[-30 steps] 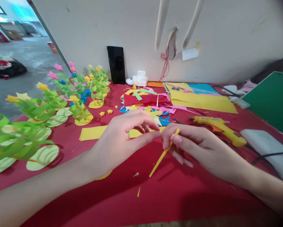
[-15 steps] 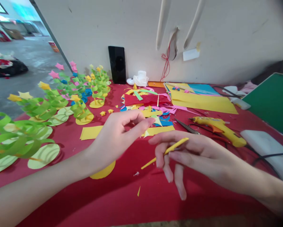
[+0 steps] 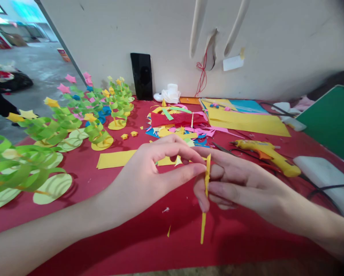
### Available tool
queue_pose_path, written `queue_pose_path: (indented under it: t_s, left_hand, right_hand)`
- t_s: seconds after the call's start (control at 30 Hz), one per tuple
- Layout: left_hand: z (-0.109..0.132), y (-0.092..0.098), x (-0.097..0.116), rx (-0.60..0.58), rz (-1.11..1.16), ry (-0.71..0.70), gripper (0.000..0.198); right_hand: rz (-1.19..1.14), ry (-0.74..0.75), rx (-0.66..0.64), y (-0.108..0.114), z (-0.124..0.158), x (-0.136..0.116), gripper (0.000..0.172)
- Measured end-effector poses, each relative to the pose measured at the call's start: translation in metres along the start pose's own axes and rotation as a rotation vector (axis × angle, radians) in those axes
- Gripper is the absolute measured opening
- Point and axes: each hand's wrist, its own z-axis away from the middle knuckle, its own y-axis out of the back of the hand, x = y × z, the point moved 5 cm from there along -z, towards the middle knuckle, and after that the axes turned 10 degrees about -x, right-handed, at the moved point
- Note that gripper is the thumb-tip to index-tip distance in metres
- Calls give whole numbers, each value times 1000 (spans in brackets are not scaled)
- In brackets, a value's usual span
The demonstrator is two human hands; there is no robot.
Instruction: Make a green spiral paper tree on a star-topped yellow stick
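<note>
Over the red tabletop [image 3: 148,237] my two hands meet at the centre. My right hand [image 3: 241,184] pinches a thin rolled yellow paper stick [image 3: 204,226], which now hangs nearly upright with its lower end pointing at the table. My left hand [image 3: 151,172] has thumb and forefinger closed towards the stick's upper part, touching it at the fingertips. A flat yellow paper strip [image 3: 114,158] lies just behind the hands. Small yellow snippets lie on the cloth below them.
Green spiral paper trees with star tops [image 3: 56,122] fill the left side. A scrap pile of coloured paper [image 3: 177,122], yellow sheets [image 3: 246,122], a yellow glue gun [image 3: 264,151], scissors [image 3: 226,149], a white block [image 3: 324,176], a green board [image 3: 330,122] and a black phone [image 3: 141,76] lie behind and right.
My hands parted half a second ago and have come together again. The stick has swung from slanting sideways to nearly vertical in my right hand.
</note>
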Motion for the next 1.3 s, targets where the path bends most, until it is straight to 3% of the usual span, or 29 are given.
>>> queue_pose_path:
  t_s: [0.23,0.5,0.83,1.3]
  left_hand:
    - [-1,-3,-2,-45,118,22,9]
    - [1,-5,-3,-36,174,49,8]
    - [0,-5,-5,-27,158,98,9]
    - [2,-6,-6,-37,200,99,10]
  right_hand:
    - [-30,20,-81,-1,1,-1,50]
    - [-117,12,-60,0,0,3,51]
    - [-1,19,28,0,-1,-2,50]
    - [-30,31,17,1,2,-1,49]
